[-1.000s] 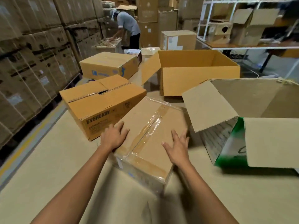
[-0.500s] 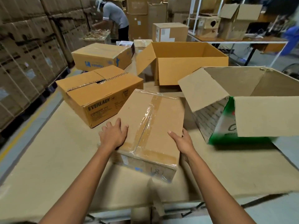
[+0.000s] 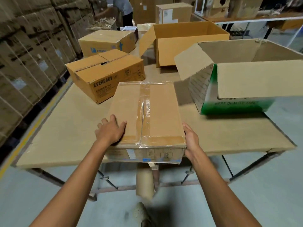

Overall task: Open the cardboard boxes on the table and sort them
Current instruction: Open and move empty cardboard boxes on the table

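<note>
The left grip (image 3: 111, 131) is lying flat on the taped box (image 3: 160, 112), the right grip (image 3: 191, 140) pressing its side, fingers straight; tape (image 3: 144, 102) is sealing it, hiding contents.

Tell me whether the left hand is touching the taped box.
Touching. The head view shows the left hand lying on the top of the taped box at its near left corner, with no gap.

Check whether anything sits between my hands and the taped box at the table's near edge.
Nothing visible does. The left hand rests on top of the taped box near its left corner; the right hand presses against its right side.
</note>
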`<move>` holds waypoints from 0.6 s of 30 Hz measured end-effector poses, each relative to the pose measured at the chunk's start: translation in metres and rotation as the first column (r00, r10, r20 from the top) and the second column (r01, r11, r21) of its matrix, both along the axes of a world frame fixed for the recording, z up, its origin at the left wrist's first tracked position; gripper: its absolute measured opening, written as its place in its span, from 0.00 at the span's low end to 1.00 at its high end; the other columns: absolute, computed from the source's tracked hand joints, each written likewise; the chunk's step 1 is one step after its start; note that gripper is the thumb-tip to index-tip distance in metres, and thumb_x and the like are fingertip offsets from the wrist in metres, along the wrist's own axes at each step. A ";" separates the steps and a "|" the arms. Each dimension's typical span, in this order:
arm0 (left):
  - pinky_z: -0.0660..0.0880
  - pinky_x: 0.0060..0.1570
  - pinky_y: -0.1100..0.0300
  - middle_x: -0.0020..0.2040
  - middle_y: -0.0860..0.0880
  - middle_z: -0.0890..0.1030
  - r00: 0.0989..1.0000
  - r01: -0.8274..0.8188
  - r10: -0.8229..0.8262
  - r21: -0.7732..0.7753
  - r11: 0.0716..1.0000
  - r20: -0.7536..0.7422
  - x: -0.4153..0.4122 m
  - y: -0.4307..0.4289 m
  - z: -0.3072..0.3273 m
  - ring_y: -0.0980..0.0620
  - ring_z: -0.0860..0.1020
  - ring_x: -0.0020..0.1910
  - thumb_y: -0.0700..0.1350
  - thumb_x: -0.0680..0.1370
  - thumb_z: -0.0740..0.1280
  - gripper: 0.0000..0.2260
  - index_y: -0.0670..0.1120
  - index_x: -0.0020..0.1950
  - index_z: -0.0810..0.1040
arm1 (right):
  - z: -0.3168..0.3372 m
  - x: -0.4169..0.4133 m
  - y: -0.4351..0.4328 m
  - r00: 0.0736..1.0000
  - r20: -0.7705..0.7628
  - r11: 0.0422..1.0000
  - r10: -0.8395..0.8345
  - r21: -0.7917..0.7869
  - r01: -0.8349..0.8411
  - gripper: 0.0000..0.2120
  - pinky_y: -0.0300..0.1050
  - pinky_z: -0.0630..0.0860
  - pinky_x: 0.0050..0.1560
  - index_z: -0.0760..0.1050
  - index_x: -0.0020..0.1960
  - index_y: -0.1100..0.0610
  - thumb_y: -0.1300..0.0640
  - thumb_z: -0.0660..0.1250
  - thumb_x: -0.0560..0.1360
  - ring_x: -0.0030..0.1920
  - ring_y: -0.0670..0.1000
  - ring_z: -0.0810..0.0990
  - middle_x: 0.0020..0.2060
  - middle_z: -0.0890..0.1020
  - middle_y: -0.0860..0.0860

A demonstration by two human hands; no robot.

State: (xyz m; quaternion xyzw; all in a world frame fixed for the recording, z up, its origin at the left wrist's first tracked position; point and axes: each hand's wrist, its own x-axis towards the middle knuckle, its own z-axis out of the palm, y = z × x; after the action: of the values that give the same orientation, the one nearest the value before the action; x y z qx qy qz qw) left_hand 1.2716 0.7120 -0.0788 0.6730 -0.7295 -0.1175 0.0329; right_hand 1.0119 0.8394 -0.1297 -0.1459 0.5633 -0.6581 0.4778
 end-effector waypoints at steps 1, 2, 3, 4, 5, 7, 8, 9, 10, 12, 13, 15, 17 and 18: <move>0.67 0.61 0.41 0.69 0.36 0.67 1.000 0.002 -0.002 -0.006 1.000 0.006 0.001 0.007 -0.001 0.33 0.67 0.67 0.67 0.80 0.51 0.29 0.47 0.71 0.63 | 0.000 0.001 0.007 1.000 -0.009 1.000 -0.008 0.020 0.009 0.12 0.46 0.80 0.47 0.80 0.60 0.59 0.59 0.60 0.82 0.51 0.54 0.84 0.50 0.86 0.53; 0.67 0.61 0.40 0.68 0.36 0.68 1.000 -0.001 0.001 -0.012 1.000 0.003 0.002 0.011 -0.002 0.33 0.67 0.67 0.67 0.80 0.51 0.29 0.46 0.70 0.63 | -0.002 0.004 0.015 0.999 -0.042 0.998 -0.019 0.054 0.022 0.12 0.44 0.80 0.45 0.81 0.57 0.59 0.59 0.60 0.82 0.49 0.54 0.84 0.47 0.86 0.53; 0.67 0.61 0.40 0.68 0.36 0.68 1.000 -0.002 0.002 -0.031 1.000 -0.004 0.002 0.016 -0.002 0.34 0.67 0.67 0.66 0.80 0.51 0.28 0.46 0.69 0.64 | -0.004 0.008 0.023 0.998 -0.069 0.994 -0.004 0.105 0.011 0.12 0.44 0.79 0.43 0.82 0.54 0.59 0.57 0.60 0.82 0.47 0.54 0.84 0.44 0.87 0.53; 0.67 0.61 0.40 0.67 0.36 0.68 1.000 0.010 -0.011 -0.070 0.997 -0.020 0.003 0.018 -0.002 0.34 0.66 0.66 0.65 0.80 0.53 0.28 0.45 0.68 0.66 | -0.008 0.013 0.029 0.996 -0.092 0.986 0.016 0.168 0.000 0.14 0.44 0.79 0.43 0.82 0.50 0.58 0.53 0.60 0.83 0.44 0.54 0.84 0.41 0.86 0.52; 0.66 0.62 0.40 0.66 0.36 0.69 0.998 0.047 -0.053 -0.132 0.990 -0.041 0.003 0.019 -0.003 0.35 0.65 0.66 0.64 0.80 0.54 0.27 0.44 0.67 0.68 | -0.012 0.018 0.035 0.993 -0.107 0.973 0.039 0.229 -0.014 0.17 0.46 0.79 0.44 0.81 0.46 0.57 0.48 0.59 0.82 0.43 0.54 0.84 0.40 0.86 0.53; 0.65 0.66 0.42 0.67 0.36 0.70 0.967 0.217 -0.241 -0.229 0.949 -0.078 0.001 0.019 0.000 0.36 0.64 0.68 0.64 0.78 0.55 0.30 0.43 0.68 0.73 | -0.035 0.019 0.039 0.985 -0.156 0.943 0.074 0.332 -0.019 0.24 0.55 0.82 0.46 0.80 0.43 0.56 0.37 0.58 0.76 0.45 0.57 0.84 0.42 0.85 0.55; 0.65 0.68 0.43 0.68 0.37 0.70 0.933 0.321 -0.348 -0.229 0.919 -0.090 -0.004 0.021 0.001 0.37 0.64 0.69 0.66 0.76 0.53 0.33 0.43 0.69 0.73 | -0.040 0.018 0.041 0.983 -0.161 0.931 0.087 0.365 -0.023 0.26 0.55 0.82 0.41 0.80 0.44 0.56 0.35 0.57 0.74 0.47 0.59 0.83 0.45 0.85 0.57; 0.64 0.69 0.43 0.70 0.38 0.70 0.895 0.410 -0.437 -0.219 0.885 -0.092 -0.010 0.025 0.001 0.38 0.64 0.70 0.67 0.75 0.51 0.35 0.44 0.71 0.72 | -0.037 0.020 0.042 0.988 -0.132 0.927 0.082 0.375 -0.027 0.25 0.51 0.82 0.35 0.79 0.47 0.57 0.37 0.57 0.75 0.48 0.60 0.83 0.47 0.84 0.59; 0.63 0.70 0.43 0.71 0.39 0.69 0.864 0.474 -0.497 -0.203 0.857 -0.080 -0.017 0.029 0.001 0.39 0.63 0.71 0.68 0.76 0.49 0.36 0.46 0.73 0.70 | -0.030 0.024 0.045 0.992 -0.096 0.931 0.079 0.363 -0.039 0.22 0.49 0.81 0.32 0.78 0.49 0.59 0.41 0.57 0.78 0.49 0.60 0.83 0.48 0.84 0.60; 0.61 0.71 0.43 0.74 0.41 0.68 0.835 0.533 -0.549 -0.191 0.824 -0.040 -0.027 0.034 0.002 0.40 0.63 0.73 0.68 0.77 0.51 0.34 0.49 0.76 0.67 | -0.007 0.036 0.050 0.998 -0.041 0.950 0.042 0.310 -0.028 0.17 0.51 0.83 0.37 0.78 0.49 0.59 0.49 0.56 0.82 0.49 0.61 0.84 0.47 0.84 0.60; 0.61 0.71 0.43 0.74 0.42 0.67 0.830 0.542 -0.557 -0.194 0.818 -0.030 -0.031 0.033 0.001 0.40 0.63 0.73 0.68 0.78 0.52 0.33 0.49 0.76 0.66 | -0.001 0.040 0.052 0.999 -0.022 0.953 0.025 0.303 -0.017 0.17 0.52 0.84 0.40 0.78 0.48 0.58 0.49 0.56 0.82 0.48 0.61 0.84 0.46 0.84 0.60; 0.62 0.71 0.43 0.75 0.42 0.67 0.824 0.551 -0.565 -0.170 0.817 -0.044 -0.031 0.027 0.008 0.41 0.64 0.73 0.69 0.78 0.52 0.34 0.50 0.76 0.66 | 0.008 0.045 0.054 0.999 0.037 0.958 0.024 0.283 -0.033 0.18 0.55 0.84 0.43 0.80 0.51 0.58 0.46 0.57 0.82 0.49 0.60 0.84 0.47 0.85 0.60; 0.62 0.72 0.44 0.75 0.42 0.67 0.818 0.554 -0.567 -0.134 0.822 -0.096 -0.025 0.014 0.017 0.42 0.65 0.73 0.70 0.77 0.52 0.35 0.50 0.77 0.66 | 0.013 0.048 0.048 0.996 0.085 0.964 0.034 0.261 -0.055 0.23 0.62 0.82 0.51 0.80 0.58 0.57 0.39 0.59 0.79 0.53 0.62 0.84 0.51 0.85 0.60; 0.62 0.72 0.45 0.75 0.42 0.67 0.817 0.550 -0.561 -0.111 0.827 -0.134 -0.020 0.009 0.021 0.42 0.65 0.74 0.70 0.78 0.53 0.34 0.49 0.77 0.66 | 0.020 0.051 0.045 0.993 0.109 0.966 0.043 0.247 -0.069 0.25 0.65 0.80 0.54 0.80 0.60 0.55 0.36 0.61 0.78 0.54 0.63 0.83 0.52 0.85 0.60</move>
State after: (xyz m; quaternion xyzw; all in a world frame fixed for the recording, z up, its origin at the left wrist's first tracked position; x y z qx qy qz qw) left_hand 1.2513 0.7205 -0.0573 0.4176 -0.8925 -0.1512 0.0784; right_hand 1.0633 0.8846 -0.1102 -0.0663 0.6124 -0.5745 0.5390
